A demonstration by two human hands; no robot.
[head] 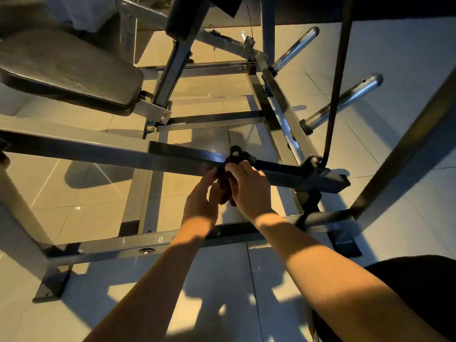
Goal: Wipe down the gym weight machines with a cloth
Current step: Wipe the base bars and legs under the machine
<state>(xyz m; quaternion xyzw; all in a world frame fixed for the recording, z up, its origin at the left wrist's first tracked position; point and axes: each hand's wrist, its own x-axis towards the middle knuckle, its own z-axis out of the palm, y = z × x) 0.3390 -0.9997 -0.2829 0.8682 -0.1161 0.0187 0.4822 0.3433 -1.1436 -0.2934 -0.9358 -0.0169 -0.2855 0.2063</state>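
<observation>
A dark cloth (pixel 225 186) is bunched between my two hands at the middle of the view. My right hand (pixel 249 187) grips it, fingers curled over its top against the machine's dark square bar (pixel 153 154). My left hand (pixel 202 197) is beside it on the left, its fingers touching the cloth's lower part. The bar runs from the left edge to a bracket (pixel 318 174) at the right. A black knob (pixel 235 150) sits on the bar just above my fingers.
A black padded seat (pixel 66 70) is at upper left. Two chrome weight pegs (pixel 294 49) (pixel 345 99) stick out at upper right. A black cable (pixel 336 77) hangs down to the bracket. Frame rails (pixel 148 243) lie on the tiled floor below my arms.
</observation>
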